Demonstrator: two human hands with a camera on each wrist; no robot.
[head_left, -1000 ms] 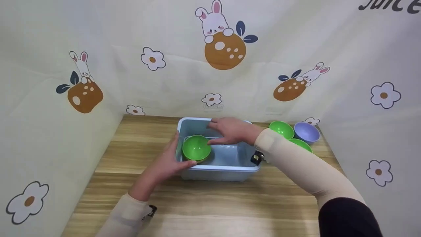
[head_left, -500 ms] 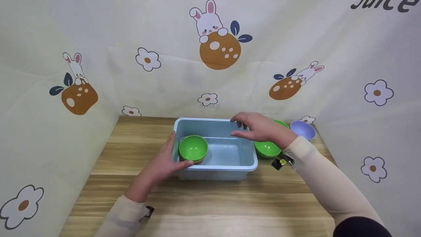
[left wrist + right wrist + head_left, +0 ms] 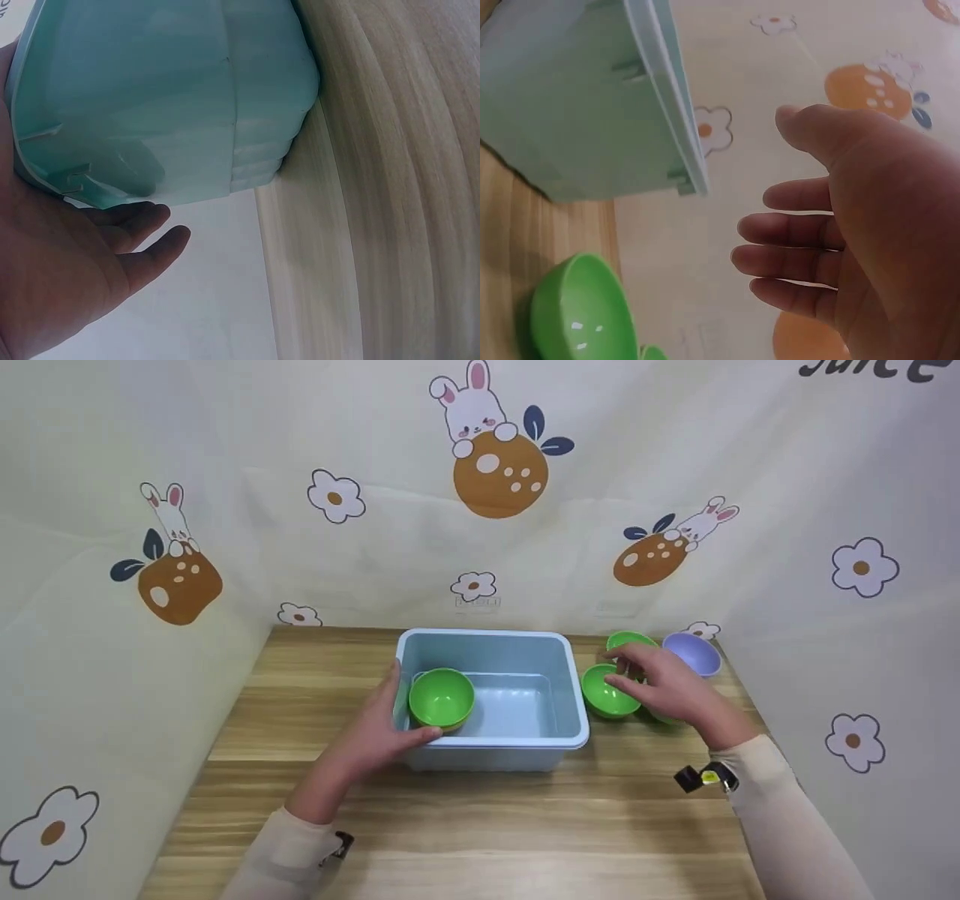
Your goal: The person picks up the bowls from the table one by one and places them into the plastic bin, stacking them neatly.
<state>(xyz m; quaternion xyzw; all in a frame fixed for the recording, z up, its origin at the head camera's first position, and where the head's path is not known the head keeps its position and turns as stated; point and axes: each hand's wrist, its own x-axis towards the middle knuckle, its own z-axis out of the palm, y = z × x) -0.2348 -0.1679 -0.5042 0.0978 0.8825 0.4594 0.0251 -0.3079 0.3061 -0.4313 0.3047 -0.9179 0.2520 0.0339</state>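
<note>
A light blue plastic bin (image 3: 495, 742) stands on the table in the head view. Inside it, at the left end, sits a green bowl (image 3: 442, 699). My left hand (image 3: 366, 744) rests on the bin's front left corner, thumb on the front rim and fingers along the left side. The left wrist view shows its fingers (image 3: 154, 259) extended beside the bin wall. To the right of the bin, my right hand (image 3: 664, 684) hovers above several bowls, holding nothing. Its fingers (image 3: 787, 229) are spread in the right wrist view. Nearest below is a green bowl (image 3: 604, 699).
Another green bowl (image 3: 626, 640) and a purple bowl (image 3: 694, 654) stand at the back right by the printed curtain (image 3: 375, 562). A further green bowl (image 3: 664, 718) is mostly hidden under my right hand. The wooden table (image 3: 465, 825) extends in front of the bin.
My right hand has moved from above the bin out to the right, over the bowls. My left hand stays on the bin's corner. The green bowl in the bin has not moved.
</note>
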